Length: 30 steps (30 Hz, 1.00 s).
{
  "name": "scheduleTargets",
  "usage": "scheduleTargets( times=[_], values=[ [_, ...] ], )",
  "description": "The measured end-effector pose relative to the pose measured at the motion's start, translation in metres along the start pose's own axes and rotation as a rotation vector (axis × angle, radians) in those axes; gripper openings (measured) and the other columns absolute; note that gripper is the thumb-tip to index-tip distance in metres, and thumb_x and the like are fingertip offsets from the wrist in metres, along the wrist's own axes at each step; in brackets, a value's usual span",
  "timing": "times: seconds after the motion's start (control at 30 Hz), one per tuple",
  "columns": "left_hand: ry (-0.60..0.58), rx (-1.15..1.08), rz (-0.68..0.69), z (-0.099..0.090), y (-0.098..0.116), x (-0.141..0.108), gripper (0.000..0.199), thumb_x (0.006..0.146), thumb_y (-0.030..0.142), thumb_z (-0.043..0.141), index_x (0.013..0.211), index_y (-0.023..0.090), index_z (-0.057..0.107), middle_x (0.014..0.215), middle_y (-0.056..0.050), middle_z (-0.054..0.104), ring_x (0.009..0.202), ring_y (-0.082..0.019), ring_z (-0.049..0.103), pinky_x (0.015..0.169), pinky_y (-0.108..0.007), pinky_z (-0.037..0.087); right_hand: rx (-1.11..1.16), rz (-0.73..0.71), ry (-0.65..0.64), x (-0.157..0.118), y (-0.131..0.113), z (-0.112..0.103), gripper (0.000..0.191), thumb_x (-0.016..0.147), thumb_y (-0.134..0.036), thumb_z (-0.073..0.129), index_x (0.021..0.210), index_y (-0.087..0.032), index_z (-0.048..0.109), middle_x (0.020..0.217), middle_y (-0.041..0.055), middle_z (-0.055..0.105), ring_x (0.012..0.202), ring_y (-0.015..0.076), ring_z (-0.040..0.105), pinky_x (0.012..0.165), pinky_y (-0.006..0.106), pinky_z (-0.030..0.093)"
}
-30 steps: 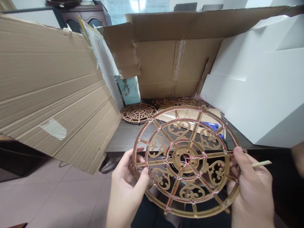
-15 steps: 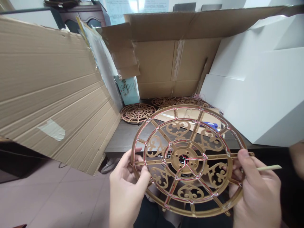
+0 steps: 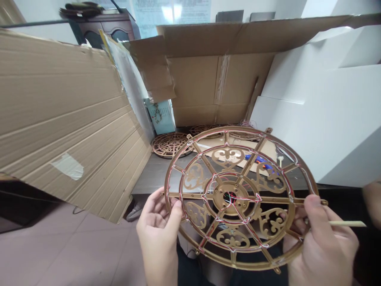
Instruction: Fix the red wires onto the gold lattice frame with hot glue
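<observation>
A round gold openwork frame, with red and white wires along its rings and spokes, is held up between both hands. My left hand grips its left rim, thumb in front and fingers behind. At the right rim my right hand pinches the frame; a thin pale stick also sticks out of this hand. Coloured wires show in the frame's centre hole. Behind the frame, a blue and orange tool rests on a cardboard piece, seen partly through the openings.
On the dark table lies another round frame, with more frames behind. A light blue box stands at the back. Cardboard rises at the left, white panels at the right. Part of a person shows at the right edge.
The held frame has turned a little and shifted slightly right, with my right hand moving right and down. More of the blue and orange tool shows. The view has tipped up slightly.
</observation>
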<state>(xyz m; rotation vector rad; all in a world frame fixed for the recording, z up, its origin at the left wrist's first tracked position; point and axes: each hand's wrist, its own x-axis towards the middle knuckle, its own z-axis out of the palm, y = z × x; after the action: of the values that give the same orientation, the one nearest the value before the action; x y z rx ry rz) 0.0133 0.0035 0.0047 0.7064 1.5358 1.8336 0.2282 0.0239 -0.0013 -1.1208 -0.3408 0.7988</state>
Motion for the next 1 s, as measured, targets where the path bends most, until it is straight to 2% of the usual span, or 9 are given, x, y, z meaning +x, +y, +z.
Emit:
scheduleTargets(
  times=[0.1,0.23,0.43,0.6,0.77,1.0],
  values=[
    [0.042,-0.062,-0.027,0.004,-0.004,-0.002,0.043,0.069,0.032,0.09,0.104,0.017,0.07,0.093,-0.005,0.074,0.08,-0.012,0.07,0.069,-0.016,0.055,0.02,0.02,0.02,-0.006,-0.001,0.002,0.038,0.063,-0.043,0.093,0.071,-0.017,0.067,0.062,-0.0007,0.066,0.044,0.0139,0.059,0.034,0.02,0.043],
    [0.073,-0.107,-0.089,0.007,-0.003,-0.005,0.039,0.07,0.035,0.089,0.098,0.015,0.07,0.092,-0.006,0.074,0.079,-0.014,0.07,0.069,-0.02,0.054,0.028,0.028,0.027,-0.012,-0.001,0.005,0.038,0.061,-0.043,0.095,0.071,-0.018,0.067,0.062,-0.0001,0.065,0.047,0.0151,0.062,0.036,0.021,0.047],
    [0.097,-0.188,-0.142,0.008,-0.009,-0.003,0.041,0.07,0.035,0.088,0.1,0.015,0.071,0.085,-0.004,0.073,0.069,-0.011,0.066,0.066,-0.019,0.051,-0.007,-0.036,0.052,-0.021,-0.001,0.006,0.042,0.054,-0.045,0.098,0.069,-0.02,0.068,0.059,-0.0004,0.064,0.046,0.0155,0.061,0.041,0.026,0.054],
    [0.151,-0.224,-0.108,0.008,-0.012,-0.003,0.042,0.07,0.037,0.089,0.102,0.015,0.071,0.084,-0.002,0.071,0.067,-0.009,0.063,0.063,-0.016,0.051,-0.009,-0.04,0.044,-0.027,-0.002,0.006,0.04,0.058,-0.046,0.096,0.069,-0.02,0.067,0.061,0.0003,0.063,0.048,0.0167,0.061,0.04,0.028,0.055],
    [0.174,-0.225,-0.062,0.007,-0.009,-0.004,0.041,0.07,0.036,0.089,0.101,0.014,0.072,0.084,-0.002,0.07,0.064,-0.008,0.062,0.059,-0.016,0.051,-0.007,-0.034,0.067,-0.028,0.0,0.007,0.039,0.058,-0.046,0.096,0.069,-0.021,0.068,0.064,-0.0004,0.061,0.054,0.0147,0.061,0.048,0.027,0.06],
    [0.152,-0.25,-0.03,0.005,-0.009,-0.002,0.037,0.069,0.035,0.089,0.094,0.014,0.07,0.079,-0.001,0.067,0.06,-0.007,0.059,0.056,-0.016,0.051,-0.025,-0.018,0.083,-0.029,0.0,0.005,0.039,0.056,-0.047,0.095,0.069,-0.023,0.067,0.066,0.0001,0.059,0.055,0.0179,0.059,0.038,0.03,0.051]
  ],
)
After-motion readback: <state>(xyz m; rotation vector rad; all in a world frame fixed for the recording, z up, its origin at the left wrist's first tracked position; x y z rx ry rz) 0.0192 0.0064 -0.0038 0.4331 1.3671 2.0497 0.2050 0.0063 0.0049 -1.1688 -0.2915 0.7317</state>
